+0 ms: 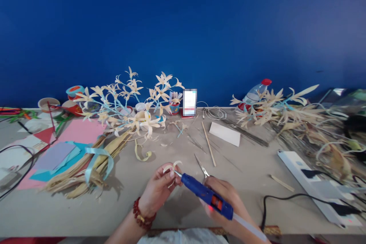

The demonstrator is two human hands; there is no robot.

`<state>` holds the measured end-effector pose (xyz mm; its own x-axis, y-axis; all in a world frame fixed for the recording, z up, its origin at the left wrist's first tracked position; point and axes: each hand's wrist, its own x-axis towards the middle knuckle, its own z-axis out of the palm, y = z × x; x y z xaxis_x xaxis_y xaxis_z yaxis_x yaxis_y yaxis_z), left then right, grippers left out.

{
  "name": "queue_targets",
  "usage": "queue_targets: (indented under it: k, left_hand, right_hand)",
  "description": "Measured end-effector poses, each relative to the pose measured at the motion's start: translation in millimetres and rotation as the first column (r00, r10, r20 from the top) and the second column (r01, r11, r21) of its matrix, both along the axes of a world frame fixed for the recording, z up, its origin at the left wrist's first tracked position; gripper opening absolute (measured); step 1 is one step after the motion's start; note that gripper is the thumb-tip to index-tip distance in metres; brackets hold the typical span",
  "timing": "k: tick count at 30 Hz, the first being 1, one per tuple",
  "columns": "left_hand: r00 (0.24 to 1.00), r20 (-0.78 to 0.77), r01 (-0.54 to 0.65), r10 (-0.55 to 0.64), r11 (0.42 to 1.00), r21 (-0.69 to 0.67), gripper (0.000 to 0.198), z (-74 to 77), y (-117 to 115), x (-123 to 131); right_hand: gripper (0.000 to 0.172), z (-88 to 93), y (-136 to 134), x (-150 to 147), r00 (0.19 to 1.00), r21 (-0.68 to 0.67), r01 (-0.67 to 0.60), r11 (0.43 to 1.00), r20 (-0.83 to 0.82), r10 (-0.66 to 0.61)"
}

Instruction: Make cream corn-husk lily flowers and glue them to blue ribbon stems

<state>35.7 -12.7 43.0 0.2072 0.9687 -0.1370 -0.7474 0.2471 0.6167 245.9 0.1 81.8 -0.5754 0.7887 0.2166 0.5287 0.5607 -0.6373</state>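
Observation:
My left hand (158, 190), with a red bead bracelet at the wrist, is closed in a pinch on a small cream leaf flower (172, 167) with curled petals. My right hand (225, 200) grips a blue glue gun (206, 195). The gun's metal tip touches the flower at my left fingertips, and a clear glue stick juts out of its back end. Both hands hover just above the grey table (251, 160) near its front edge.
Small scissors (201, 167) and a wooden stick (208, 143) lie just beyond my hands. Cream flower sprays (128, 99) stand at the back left above dried leaves and coloured paper sheets (61, 148). More sprays, a plastic bottle (255, 92) and a power strip (311, 183) with cables fill the right.

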Motion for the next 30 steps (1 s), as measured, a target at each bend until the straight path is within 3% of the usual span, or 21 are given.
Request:
queue_targets:
  k: [7,17,30]
  left_hand:
    - [1.0,-0.019,0.002,-0.002,1.0,0.01,0.012,1.2,-0.4,-0.7]
    - [1.0,0.02,-0.015,0.014,1.0,0.012,0.014,6.6,0.3,1.3]
    - [0.999,0.046,0.001,-0.002,1.0,0.019,0.01,2.4,0.5,2.0]
  right_hand:
    - [0.007,-5.4,-1.1,2.5,1.0,-0.026,-0.016,1.0,-0.018,0.015]
    - [0.007,3.5,2.2,-1.6,1.0,0.054,0.02,0.998,-0.02,-0.019]
    - [0.006,-1.9,1.3,0.6,0.996,0.008,-0.022,1.0,-0.082,0.022]
